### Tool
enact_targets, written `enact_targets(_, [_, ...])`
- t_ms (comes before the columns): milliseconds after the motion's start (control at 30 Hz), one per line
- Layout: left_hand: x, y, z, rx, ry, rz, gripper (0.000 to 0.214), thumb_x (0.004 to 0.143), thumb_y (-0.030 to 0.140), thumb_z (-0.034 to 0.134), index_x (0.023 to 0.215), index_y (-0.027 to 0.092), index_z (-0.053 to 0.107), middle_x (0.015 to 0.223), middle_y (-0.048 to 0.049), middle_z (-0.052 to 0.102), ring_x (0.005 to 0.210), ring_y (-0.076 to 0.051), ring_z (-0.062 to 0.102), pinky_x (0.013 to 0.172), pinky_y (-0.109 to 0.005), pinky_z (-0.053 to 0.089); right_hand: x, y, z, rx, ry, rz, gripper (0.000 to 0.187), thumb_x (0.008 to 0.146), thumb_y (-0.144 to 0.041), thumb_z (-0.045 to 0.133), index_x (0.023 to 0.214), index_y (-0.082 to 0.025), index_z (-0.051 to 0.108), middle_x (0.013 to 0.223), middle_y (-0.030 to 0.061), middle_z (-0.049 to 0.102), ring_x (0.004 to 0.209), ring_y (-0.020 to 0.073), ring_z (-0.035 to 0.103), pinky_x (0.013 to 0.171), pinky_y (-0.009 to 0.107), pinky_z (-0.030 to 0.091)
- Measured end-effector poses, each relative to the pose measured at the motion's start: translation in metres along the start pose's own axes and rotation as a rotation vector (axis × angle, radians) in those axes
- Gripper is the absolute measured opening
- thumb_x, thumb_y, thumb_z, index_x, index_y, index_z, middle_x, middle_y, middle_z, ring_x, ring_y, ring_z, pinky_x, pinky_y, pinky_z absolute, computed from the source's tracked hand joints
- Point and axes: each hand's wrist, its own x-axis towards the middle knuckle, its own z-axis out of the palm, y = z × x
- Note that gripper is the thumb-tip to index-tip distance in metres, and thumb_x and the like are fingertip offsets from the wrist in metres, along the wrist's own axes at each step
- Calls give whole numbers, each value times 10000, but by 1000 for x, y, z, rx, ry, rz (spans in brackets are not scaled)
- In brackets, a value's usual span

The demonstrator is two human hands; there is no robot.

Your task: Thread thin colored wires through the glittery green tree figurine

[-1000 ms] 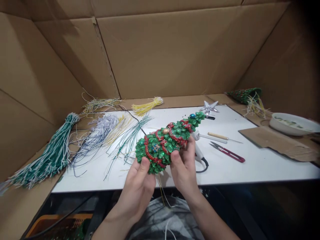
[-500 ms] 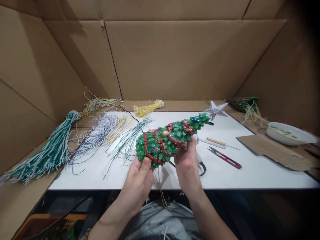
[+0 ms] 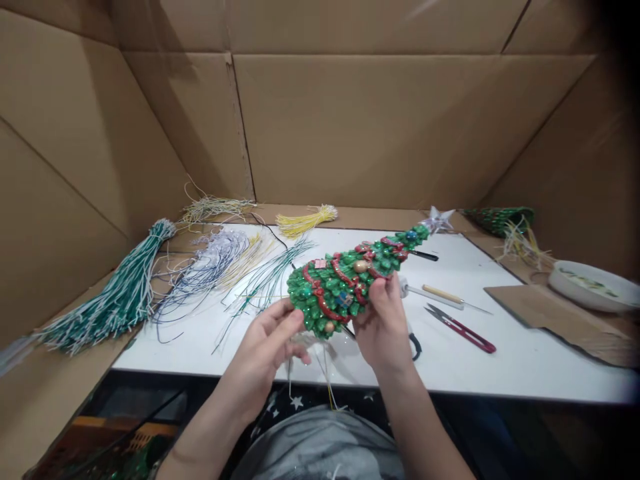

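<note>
A green glittery Christmas tree figure (image 3: 345, 283) with red garlands, small gift and ball decorations lies tilted in front of me, its tip to the upper right. My right hand (image 3: 385, 327) is closed around its lower middle side, thumb on the branches. My left hand (image 3: 275, 340) pinches the base rim with thumb and forefinger, while its other fingers hang loosely underneath. A silvery clear star (image 3: 439, 219) appears right at the tip; whether it is attached, I cannot tell. Thin wires (image 3: 327, 377) dangle below the base.
Bundles of green-white wires (image 3: 107, 287), purplish wires (image 3: 207, 267) and yellow wires (image 3: 307, 221) lie left and behind. To the right are red thread snips (image 3: 461, 328), a wooden-handled awl (image 3: 443, 294), cardboard (image 3: 530, 310), a white bowl (image 3: 565, 283) and another green tree (image 3: 500, 219). Cardboard walls (image 3: 400, 127) surround the table.
The tree has turned slightly about its length, and the star now sits in line with its tip. My left fingers have loosened and spread below the base. The camera view has shifted.
</note>
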Motion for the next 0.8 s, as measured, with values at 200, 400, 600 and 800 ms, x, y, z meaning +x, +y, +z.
enact_targets(200, [-3,12,-11,-38,27,-3,233,860,360,713,874,128,731,847,-81,719,699,-172,707,433,-194,508,6,-13,0,81,9,57,668,755,-727,667,1285,-325,599,1082,34,762,1078,293,710,912,498,590])
enact_targets(400, [-5,6,-6,-356,-18,-116,126,908,268,674,921,162,741,929,-60,762,898,-161,723,896,-309,597,11,-14,13,83,-54,49,608,787,-799,543,1075,-286,699,994,39,782,1130,309,696,977,533,563])
enact_targets(600, [-7,5,2,-419,-45,9,125,895,281,696,945,173,733,1013,-57,768,994,-179,712,1027,-366,530,27,-13,32,55,-183,118,583,778,-780,577,1077,-293,686,1040,27,772,1176,290,671,1008,522,546])
enact_targets(800, [-10,9,4,-496,-19,215,105,822,239,783,908,200,738,944,-18,780,875,-118,722,902,-249,574,46,-10,56,143,-470,64,531,852,-697,519,1150,-277,647,1091,56,754,1120,284,686,991,521,537])
